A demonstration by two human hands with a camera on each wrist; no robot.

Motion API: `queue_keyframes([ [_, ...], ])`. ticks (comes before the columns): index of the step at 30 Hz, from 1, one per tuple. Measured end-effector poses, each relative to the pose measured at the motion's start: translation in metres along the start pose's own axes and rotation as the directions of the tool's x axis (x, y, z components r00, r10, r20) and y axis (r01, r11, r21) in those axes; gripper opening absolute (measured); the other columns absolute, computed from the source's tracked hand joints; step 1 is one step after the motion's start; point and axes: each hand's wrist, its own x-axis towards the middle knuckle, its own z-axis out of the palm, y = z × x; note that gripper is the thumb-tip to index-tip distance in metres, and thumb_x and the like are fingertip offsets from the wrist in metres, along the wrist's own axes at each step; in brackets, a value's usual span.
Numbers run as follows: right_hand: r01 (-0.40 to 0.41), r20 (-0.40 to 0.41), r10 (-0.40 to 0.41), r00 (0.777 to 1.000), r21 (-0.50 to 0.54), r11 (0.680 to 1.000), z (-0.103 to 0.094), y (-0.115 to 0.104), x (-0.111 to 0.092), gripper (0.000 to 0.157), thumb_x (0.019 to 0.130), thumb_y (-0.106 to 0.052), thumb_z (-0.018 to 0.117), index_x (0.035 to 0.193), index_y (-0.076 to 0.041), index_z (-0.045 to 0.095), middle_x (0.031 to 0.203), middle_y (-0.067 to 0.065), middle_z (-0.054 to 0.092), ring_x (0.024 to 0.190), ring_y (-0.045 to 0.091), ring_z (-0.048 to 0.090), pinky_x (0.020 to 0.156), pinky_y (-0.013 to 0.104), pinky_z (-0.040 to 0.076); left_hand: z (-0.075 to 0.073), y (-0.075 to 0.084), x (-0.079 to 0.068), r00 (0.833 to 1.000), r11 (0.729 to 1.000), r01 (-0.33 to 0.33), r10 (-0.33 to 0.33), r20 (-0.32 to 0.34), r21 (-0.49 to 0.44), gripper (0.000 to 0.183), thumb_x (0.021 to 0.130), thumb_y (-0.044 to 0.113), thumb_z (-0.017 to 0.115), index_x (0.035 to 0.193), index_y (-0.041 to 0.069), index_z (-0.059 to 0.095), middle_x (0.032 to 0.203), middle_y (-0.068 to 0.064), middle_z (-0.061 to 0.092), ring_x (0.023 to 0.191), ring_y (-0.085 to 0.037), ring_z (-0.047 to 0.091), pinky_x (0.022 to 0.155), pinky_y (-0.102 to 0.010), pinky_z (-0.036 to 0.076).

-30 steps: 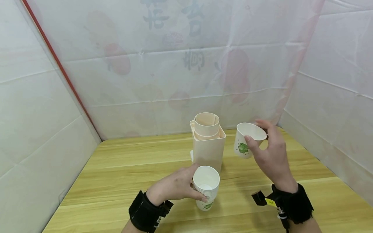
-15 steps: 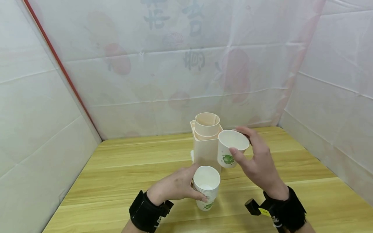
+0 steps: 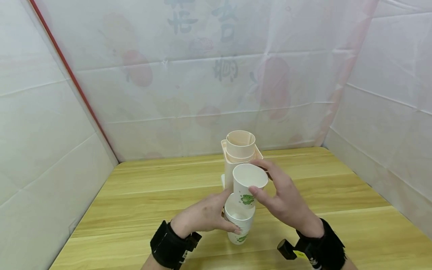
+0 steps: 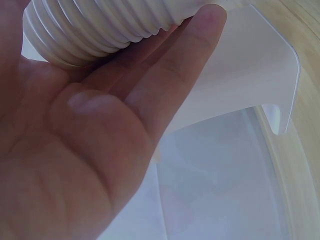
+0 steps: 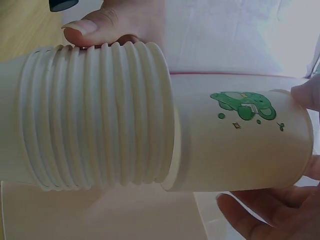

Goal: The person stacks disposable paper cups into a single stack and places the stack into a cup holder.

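My left hand [image 3: 204,214] grips a nested stack of white paper cups [image 3: 243,225], standing mouth up on the table; its ridged rims [image 5: 95,120] fill the left of the right wrist view. Just above the stack is a single paper cup [image 3: 240,189] with a green cartoon print. My right hand [image 3: 287,198] holds it near the rim, thumb in front and fingers behind. In the right wrist view the cup's [image 5: 240,160] lower end meets the stack's mouth; whether it reaches inside cannot be told. The left wrist view shows the left palm [image 4: 85,145] beneath the stack's rims.
Directly behind the cups stands a cream box-shaped holder [image 3: 228,172] with a round tube [image 3: 240,150] rising from its top. The wood-grain table [image 3: 162,187] is bordered by white curtains [image 3: 189,93] at the back and both sides.
My right hand has carried the single cup left and down, from beside the holder to over the stack. The left hand and the stack stay in place.
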Motion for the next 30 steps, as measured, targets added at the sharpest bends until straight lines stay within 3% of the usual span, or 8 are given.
queue_keyframes([
  [7, 0.003, 0.052, -0.003, 0.999, -0.002, 1.0, 0.002, 0.003, -0.002, 0.051, 0.076, -0.001, 0.064, 0.123, 0.001, 0.044, 0.105, 0.009, 0.056, 0.091, 0.019, 0.053, 0.075, 0.031, 0.048, 0.0, 0.0, 0.0, 1.0, 1.0, 0.002, -0.002, 0.003, -0.006, 0.081, 0.069, 0.03, 0.08, 0.131, 0.029, 0.028, 0.114, 0.007, 0.056, 0.098, -0.006, 0.053, 0.083, -0.025, 0.046],
  [17, 0.087, 0.065, -0.091, 0.994, 0.07, 0.994, 0.009, 0.002, 0.001, 0.051, 0.076, 0.002, 0.064, 0.123, 0.005, 0.043, 0.113, 0.017, 0.051, 0.095, 0.023, 0.052, 0.075, 0.03, 0.05, -0.001, -0.002, 0.0, 1.0, 1.0, 0.0, 0.0, 0.013, -0.015, 0.08, 0.07, 0.03, 0.079, 0.131, 0.031, 0.028, 0.118, 0.009, 0.053, 0.103, -0.006, 0.051, 0.087, -0.026, 0.044],
  [26, 0.015, 0.184, -0.025, 0.983, 0.056, 0.998, 0.011, 0.007, -0.003, 0.049, 0.077, -0.005, 0.068, 0.12, -0.001, 0.046, 0.111, 0.009, 0.055, 0.098, 0.021, 0.053, 0.079, 0.038, 0.048, 0.0, -0.001, 0.0, 0.995, 0.995, 0.095, -0.094, 0.015, -0.009, 0.075, 0.069, 0.036, 0.079, 0.128, 0.029, 0.034, 0.115, 0.011, 0.055, 0.101, -0.004, 0.051, 0.086, -0.026, 0.044],
  [30, -0.006, 0.236, -0.005, 0.972, 0.044, 0.999, 0.011, 0.012, -0.007, 0.048, 0.078, -0.01, 0.07, 0.12, -0.005, 0.047, 0.112, 0.007, 0.055, 0.1, 0.02, 0.053, 0.082, 0.04, 0.047, 0.0, -0.001, 0.0, 0.995, 0.995, 0.1, -0.1, 0.008, -0.002, 0.071, 0.069, 0.036, 0.079, 0.126, 0.027, 0.038, 0.113, 0.011, 0.056, 0.099, -0.004, 0.052, 0.085, -0.025, 0.044],
])
